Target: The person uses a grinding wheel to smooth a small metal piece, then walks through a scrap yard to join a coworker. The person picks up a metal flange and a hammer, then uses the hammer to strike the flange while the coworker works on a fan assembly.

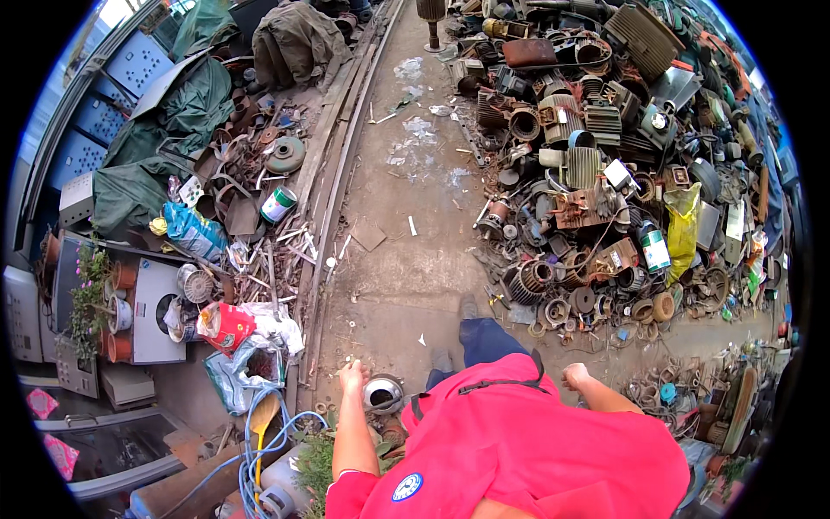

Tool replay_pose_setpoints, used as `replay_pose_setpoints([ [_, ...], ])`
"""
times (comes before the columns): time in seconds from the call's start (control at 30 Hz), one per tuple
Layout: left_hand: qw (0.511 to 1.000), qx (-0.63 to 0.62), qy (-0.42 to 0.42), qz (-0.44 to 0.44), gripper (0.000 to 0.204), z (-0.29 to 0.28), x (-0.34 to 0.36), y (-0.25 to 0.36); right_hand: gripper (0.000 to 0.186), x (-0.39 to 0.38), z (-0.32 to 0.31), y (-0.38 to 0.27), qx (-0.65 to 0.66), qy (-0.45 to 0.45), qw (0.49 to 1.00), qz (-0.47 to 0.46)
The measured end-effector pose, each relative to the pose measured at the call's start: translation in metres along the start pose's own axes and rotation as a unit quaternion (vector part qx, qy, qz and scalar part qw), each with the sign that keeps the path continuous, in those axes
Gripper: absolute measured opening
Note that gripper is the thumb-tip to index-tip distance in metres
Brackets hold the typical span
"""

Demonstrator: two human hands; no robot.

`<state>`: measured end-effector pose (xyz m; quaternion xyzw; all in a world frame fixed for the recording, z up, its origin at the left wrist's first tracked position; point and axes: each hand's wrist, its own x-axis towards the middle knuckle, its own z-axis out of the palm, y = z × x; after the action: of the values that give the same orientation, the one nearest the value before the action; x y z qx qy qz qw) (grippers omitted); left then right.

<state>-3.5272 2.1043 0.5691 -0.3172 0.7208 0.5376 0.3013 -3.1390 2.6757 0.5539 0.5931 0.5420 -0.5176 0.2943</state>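
I am looking down at my pink top and dark trousers on a dirty concrete path. My left hand hangs at lower centre with fingers loosely bent and apart, nothing visible held, just left of a round metal housing on the ground. My right hand hangs at my other side, fingers curled into a loose fist with nothing seen in it, beside the lower edge of a large heap of scrap motor parts.
A long metal rail borders the path, with scattered scrap, green tarpaulins and a red sack to its left. A dark metal post stands far ahead. A blue hose and plants lie at lower left.
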Motion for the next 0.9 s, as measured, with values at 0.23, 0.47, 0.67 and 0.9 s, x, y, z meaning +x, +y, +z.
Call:
replay_pose_setpoints([
  [0.23,0.998,-0.029,0.023,-0.051,0.021,0.074,0.07,0.07,0.021,0.068,0.022,-0.265,0.058,0.033,0.989,-0.129],
  [0.47,0.992,-0.034,-0.019,-0.122,0.035,0.145,0.096,0.156,0.027,0.06,-0.002,-0.568,-0.06,-0.007,0.965,-0.253],
  [0.67,0.992,-0.02,0.002,-0.126,0.031,0.17,0.194,0.236,0.024,0.103,-0.017,-0.703,-0.033,0.047,0.965,-0.257],
  [0.9,0.984,-0.01,-0.066,-0.165,0.017,0.225,0.388,0.4,0.015,0.224,-0.031,-0.75,0.078,0.09,0.987,-0.107],
])
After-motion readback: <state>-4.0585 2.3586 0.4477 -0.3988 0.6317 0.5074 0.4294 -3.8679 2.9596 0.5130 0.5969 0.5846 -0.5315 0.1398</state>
